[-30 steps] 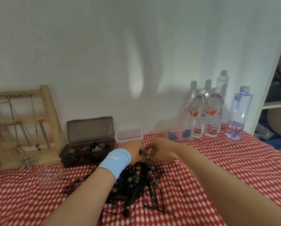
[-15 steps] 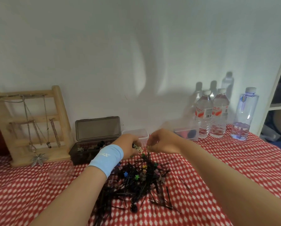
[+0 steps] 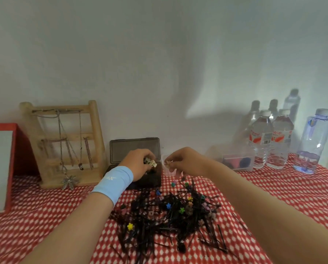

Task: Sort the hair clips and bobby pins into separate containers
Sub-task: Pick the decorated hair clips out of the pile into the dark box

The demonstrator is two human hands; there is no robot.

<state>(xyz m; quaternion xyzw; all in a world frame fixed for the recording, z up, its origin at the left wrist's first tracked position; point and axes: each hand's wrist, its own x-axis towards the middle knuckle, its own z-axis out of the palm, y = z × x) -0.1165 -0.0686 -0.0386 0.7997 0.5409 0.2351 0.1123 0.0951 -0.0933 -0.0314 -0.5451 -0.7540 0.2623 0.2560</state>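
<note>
Our left hand (image 3: 137,164) grips a cream hair clip (image 3: 151,162) with curled fingers above the dark box (image 3: 134,147). Our right hand (image 3: 186,162) pinches a small beige clip (image 3: 167,163) just beside it.

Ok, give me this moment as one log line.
left hand: holds beige clip over dark box | right hand: pinches small clip by clear tub | mixed pile: unsorted on tablecloth

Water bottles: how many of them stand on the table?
3. A labelled bottle and a second labelled bottle stand side by side at the back right; a bluish bottle stands right of them. None seems hidden.
</note>
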